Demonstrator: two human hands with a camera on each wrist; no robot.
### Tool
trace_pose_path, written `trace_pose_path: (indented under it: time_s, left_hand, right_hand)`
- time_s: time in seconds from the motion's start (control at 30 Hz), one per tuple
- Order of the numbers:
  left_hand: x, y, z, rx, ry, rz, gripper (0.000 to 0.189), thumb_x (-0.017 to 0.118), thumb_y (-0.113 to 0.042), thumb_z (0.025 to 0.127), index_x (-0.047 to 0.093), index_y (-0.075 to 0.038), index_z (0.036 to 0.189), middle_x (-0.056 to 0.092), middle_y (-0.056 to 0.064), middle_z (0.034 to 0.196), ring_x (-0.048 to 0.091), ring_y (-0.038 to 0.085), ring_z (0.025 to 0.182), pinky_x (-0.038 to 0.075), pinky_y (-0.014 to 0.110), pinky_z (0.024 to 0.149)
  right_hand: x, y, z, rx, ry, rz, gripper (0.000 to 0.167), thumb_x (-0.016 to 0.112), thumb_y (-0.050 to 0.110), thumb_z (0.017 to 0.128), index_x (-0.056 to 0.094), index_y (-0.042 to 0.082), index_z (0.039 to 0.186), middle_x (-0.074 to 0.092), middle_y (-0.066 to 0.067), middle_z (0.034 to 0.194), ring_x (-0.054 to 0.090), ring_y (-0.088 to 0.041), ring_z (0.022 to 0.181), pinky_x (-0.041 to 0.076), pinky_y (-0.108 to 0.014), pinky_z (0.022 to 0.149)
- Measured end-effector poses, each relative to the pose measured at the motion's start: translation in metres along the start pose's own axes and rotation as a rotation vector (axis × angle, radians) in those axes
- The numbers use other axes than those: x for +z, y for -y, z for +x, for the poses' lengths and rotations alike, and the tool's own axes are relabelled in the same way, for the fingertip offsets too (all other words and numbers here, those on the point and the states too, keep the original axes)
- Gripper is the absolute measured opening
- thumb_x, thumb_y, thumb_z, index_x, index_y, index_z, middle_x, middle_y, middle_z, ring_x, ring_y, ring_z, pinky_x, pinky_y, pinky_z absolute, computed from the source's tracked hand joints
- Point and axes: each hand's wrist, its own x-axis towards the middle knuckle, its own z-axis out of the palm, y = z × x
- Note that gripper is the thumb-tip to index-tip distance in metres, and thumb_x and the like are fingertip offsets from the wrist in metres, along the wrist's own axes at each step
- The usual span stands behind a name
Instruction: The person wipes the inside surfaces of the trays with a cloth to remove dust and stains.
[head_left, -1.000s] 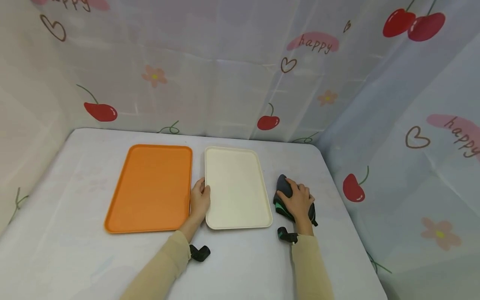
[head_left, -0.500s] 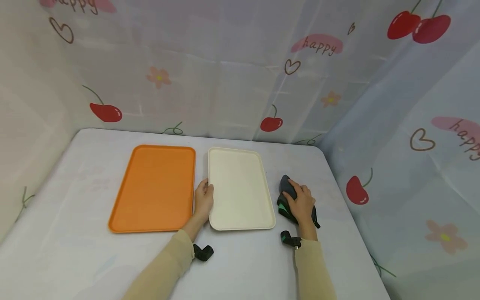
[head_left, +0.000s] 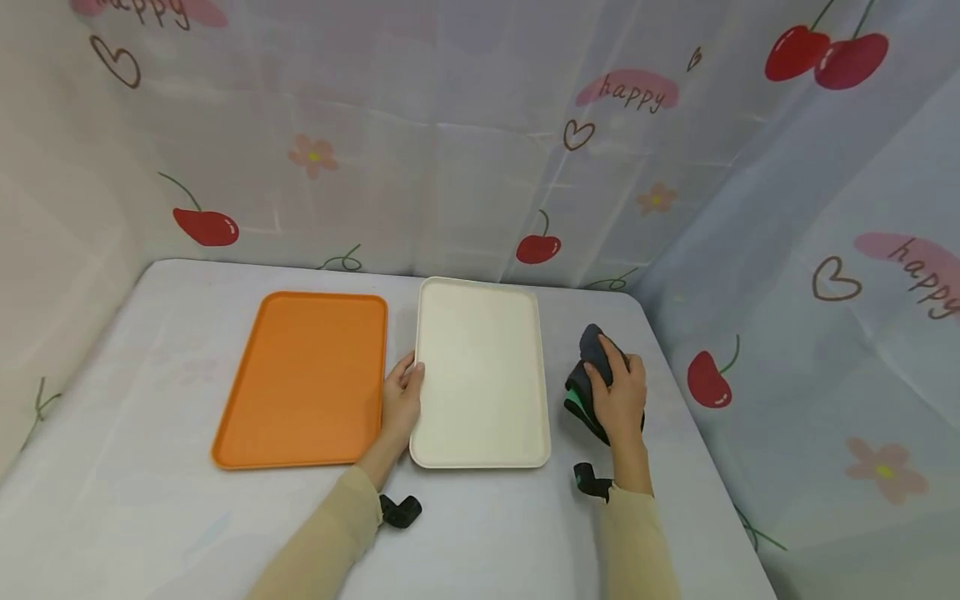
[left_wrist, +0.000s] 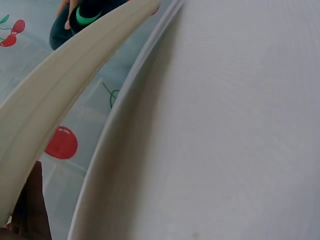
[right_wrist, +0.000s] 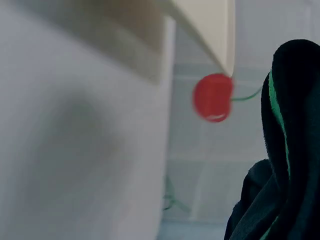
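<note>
My left hand [head_left: 401, 404] grips the left edge of a cream rectangular tray [head_left: 480, 375]. Its far edge is raised off the table; in the left wrist view the tray's rim [left_wrist: 60, 82] stands above the white surface. On the right, a folded dark cloth [head_left: 592, 392] with a green stripe is held in my right hand [head_left: 621, 396], thumb on one side and fingers on the other. In the right wrist view the cloth [right_wrist: 290, 150] hangs clear of the table, with a blurred shadow below. The hand itself is hidden there.
An orange tray [head_left: 307, 379] lies flat left of the cream one, close to my left wrist. The white-covered table [head_left: 480, 533] ends at a printed curtain [head_left: 427, 183] at the back and another curtain [head_left: 810, 367] on the right.
The cream tray has come up off the table, its far end rising most, with my left hand on its edge. My right hand has lifted the cloth and moved slightly right.
</note>
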Motion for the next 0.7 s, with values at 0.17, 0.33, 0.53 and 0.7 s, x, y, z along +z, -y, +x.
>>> trace_pose_path:
  time_s: [0.17, 0.33, 0.53, 0.7]
  left_hand:
    - [-0.004, -0.016, -0.01, 0.026, 0.035, -0.062, 0.042, 0.05, -0.016, 0.102, 0.048, 0.005, 0.139, 0.067, 0.018, 0.109, 0.061, 0.0, 0.079, 0.052, 0.015, 0.068]
    - [-0.012, -0.034, -0.02, 0.097, 0.07, -0.114, 0.036, 0.05, -0.013, 0.102, 0.053, 0.004, 0.134, 0.067, 0.001, 0.092, 0.063, 0.004, 0.075, 0.054, 0.018, 0.066]
    - [-0.019, -0.046, -0.029, 0.19, 0.104, -0.139, 0.035, 0.05, -0.014, 0.103, 0.054, 0.004, 0.132, 0.068, 0.001, 0.099, 0.066, 0.006, 0.08, 0.056, 0.02, 0.068]
    - [-0.023, -0.053, -0.034, 0.233, 0.125, -0.146, 0.036, 0.049, -0.013, 0.103, 0.053, 0.006, 0.133, 0.067, -0.006, 0.097, 0.065, 0.005, 0.079, 0.056, 0.019, 0.068]
  right_hand:
    - [-0.014, 0.032, 0.015, -0.037, -0.042, 0.036, 0.048, 0.07, 0.013, 0.088, 0.058, 0.01, 0.134, 0.049, -0.03, 0.102, 0.048, -0.042, 0.089, 0.038, -0.054, 0.072]
    - [-0.026, 0.066, 0.03, -0.083, -0.055, 0.073, 0.048, 0.071, 0.013, 0.088, 0.059, 0.011, 0.134, 0.05, -0.029, 0.104, 0.048, -0.042, 0.092, 0.039, -0.053, 0.075]
    - [-0.031, 0.095, 0.045, -0.148, -0.096, 0.083, 0.047, 0.072, 0.013, 0.087, 0.061, 0.013, 0.132, 0.05, -0.028, 0.102, 0.047, -0.042, 0.092, 0.038, -0.054, 0.077]
    - [-0.027, 0.111, 0.053, -0.15, -0.106, 0.09, 0.046, 0.072, 0.016, 0.087, 0.062, 0.014, 0.131, 0.051, -0.028, 0.103, 0.047, -0.043, 0.093, 0.038, -0.056, 0.08]
